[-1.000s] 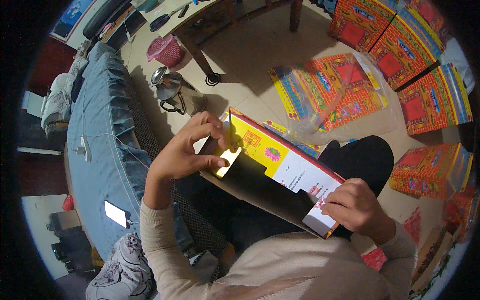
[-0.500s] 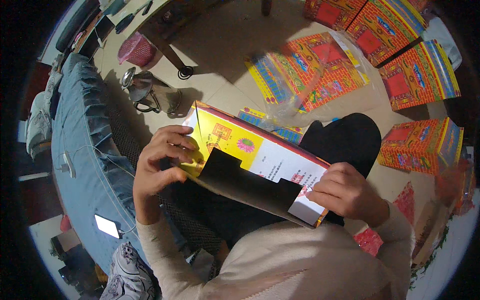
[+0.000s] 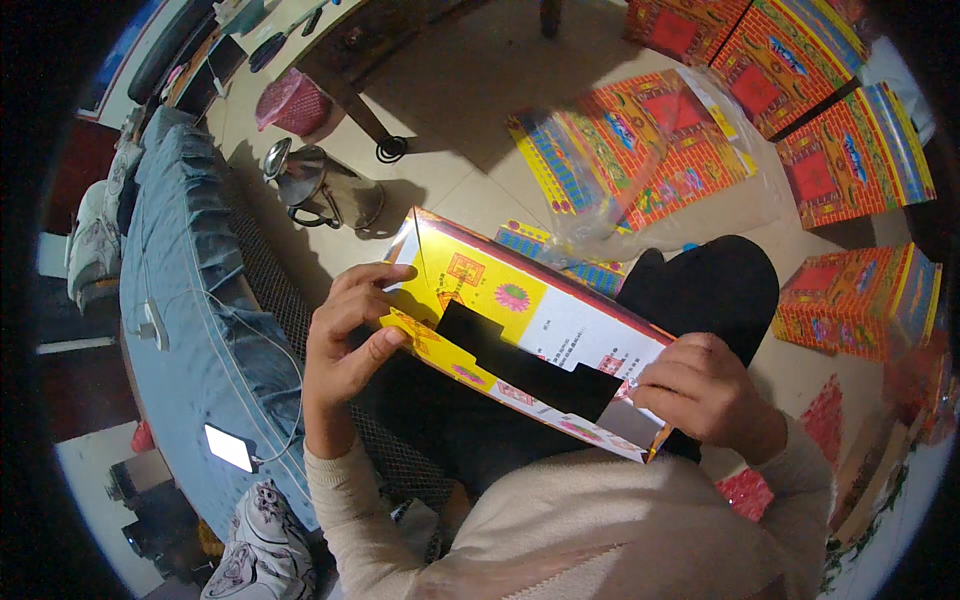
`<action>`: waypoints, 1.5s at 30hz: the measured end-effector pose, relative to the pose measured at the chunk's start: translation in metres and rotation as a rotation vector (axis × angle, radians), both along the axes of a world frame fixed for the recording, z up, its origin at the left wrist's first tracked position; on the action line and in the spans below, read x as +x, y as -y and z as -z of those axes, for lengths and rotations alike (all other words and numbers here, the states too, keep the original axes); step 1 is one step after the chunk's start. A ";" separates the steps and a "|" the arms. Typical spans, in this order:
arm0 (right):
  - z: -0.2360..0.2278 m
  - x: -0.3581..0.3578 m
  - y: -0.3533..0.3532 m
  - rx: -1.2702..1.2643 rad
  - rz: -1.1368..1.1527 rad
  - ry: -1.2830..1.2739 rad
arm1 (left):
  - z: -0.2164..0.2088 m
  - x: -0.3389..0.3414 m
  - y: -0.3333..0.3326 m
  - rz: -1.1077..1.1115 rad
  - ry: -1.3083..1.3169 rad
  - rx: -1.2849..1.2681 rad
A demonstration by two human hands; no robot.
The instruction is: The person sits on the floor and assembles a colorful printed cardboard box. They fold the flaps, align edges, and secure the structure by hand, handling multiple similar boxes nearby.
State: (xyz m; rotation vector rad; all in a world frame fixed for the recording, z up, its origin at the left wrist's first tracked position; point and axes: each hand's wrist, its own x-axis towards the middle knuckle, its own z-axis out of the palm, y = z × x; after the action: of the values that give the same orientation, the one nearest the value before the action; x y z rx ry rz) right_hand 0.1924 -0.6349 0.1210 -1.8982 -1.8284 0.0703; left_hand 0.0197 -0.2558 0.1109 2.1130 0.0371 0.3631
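A printed cardboard box point(image 3: 512, 297), yellow at one end and white at the other, lies across my lap with a dark stepped opening along its near side. At its yellow end, my left hand point(image 3: 350, 338) grips the corner, fingers over the top and thumb by the near flap point(image 3: 445, 352). My right hand point(image 3: 708, 388) pinches the white end, its fingers curled over the corner. Its fingertips cover part of that corner.
Red brick-patterned boxes point(image 3: 855, 155) stand on the right. Beyond my knee lie flat printed sheets point(image 3: 660, 140) with clear plastic. A metal jug point(image 3: 325, 185) and pink basket point(image 3: 292, 103) stand at far left, beside a blue-covered seat point(image 3: 175, 260) holding a lit phone point(image 3: 230, 448).
The near flap has turned so that its printed yellow and white face shows. My left thumb has shifted along with it. Both hands stay on the box as the whole view slides slightly.
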 end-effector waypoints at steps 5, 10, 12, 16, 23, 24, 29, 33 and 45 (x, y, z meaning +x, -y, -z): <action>-0.003 0.000 -0.004 0.010 0.138 -0.088 | -0.003 0.006 0.006 -0.017 -0.002 -0.013; -0.003 0.001 -0.004 -0.052 0.179 -0.165 | 0.002 0.009 0.008 0.000 0.014 0.073; -0.004 0.000 -0.005 -0.051 0.178 -0.165 | 0.000 0.011 0.010 0.010 0.036 0.132; -0.003 0.000 -0.004 -0.056 0.180 -0.175 | 0.005 0.010 0.009 -0.003 0.056 0.148; -0.009 0.006 -0.003 -0.038 0.137 -0.259 | 0.003 0.010 0.013 -0.045 0.104 0.118; -0.009 0.006 -0.003 -0.033 0.131 -0.268 | 0.002 0.010 0.014 -0.052 0.101 0.119; -0.013 0.008 -0.009 -0.037 0.128 -0.305 | 0.008 0.014 0.016 -0.065 0.109 0.182; -0.030 0.016 -0.029 -0.034 0.092 -0.290 | 0.005 0.020 0.017 -0.088 0.129 0.185; -0.037 -0.008 -0.160 -0.088 -0.011 0.080 | 0.011 0.009 0.024 -0.152 0.125 0.084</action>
State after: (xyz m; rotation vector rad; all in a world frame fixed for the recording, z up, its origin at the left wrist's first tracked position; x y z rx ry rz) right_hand 0.1846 -0.4747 0.1578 -1.9769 -1.9180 0.0816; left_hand 0.0283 -0.2794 0.1003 2.1716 0.1122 0.5957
